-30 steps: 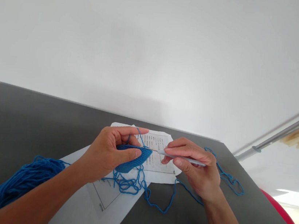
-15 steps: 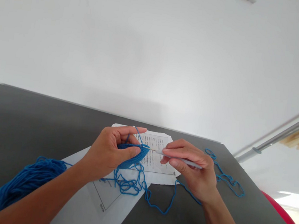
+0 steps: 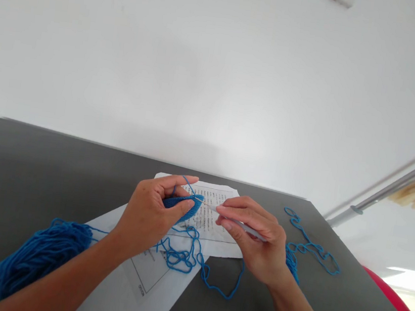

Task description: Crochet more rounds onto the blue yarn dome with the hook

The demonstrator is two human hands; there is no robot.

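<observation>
My left hand (image 3: 150, 214) pinches a small blue crocheted piece (image 3: 181, 205) between thumb and fingers, and a strand of blue yarn runs over its raised index finger. My right hand (image 3: 253, 238) is closed round a pale grey crochet hook (image 3: 237, 222), whose tip reaches into the edge of the crocheted piece. Both hands hover just above printed paper sheets (image 3: 214, 217) on the dark table (image 3: 37, 174). Loose blue yarn (image 3: 182, 257) trails in loops below the hands.
A bundle of blue yarn (image 3: 34, 255) lies at the left by my forearm. More loose blue strand (image 3: 310, 248) curls on the table at the right. A white wall stands behind the table. A metal rail (image 3: 390, 190) and a red object (image 3: 395, 300) sit beyond the right edge.
My right hand has moved left towards the left hand, pushing the hook further into the crocheted piece. The piece looks more folded and smaller in my left hand.
</observation>
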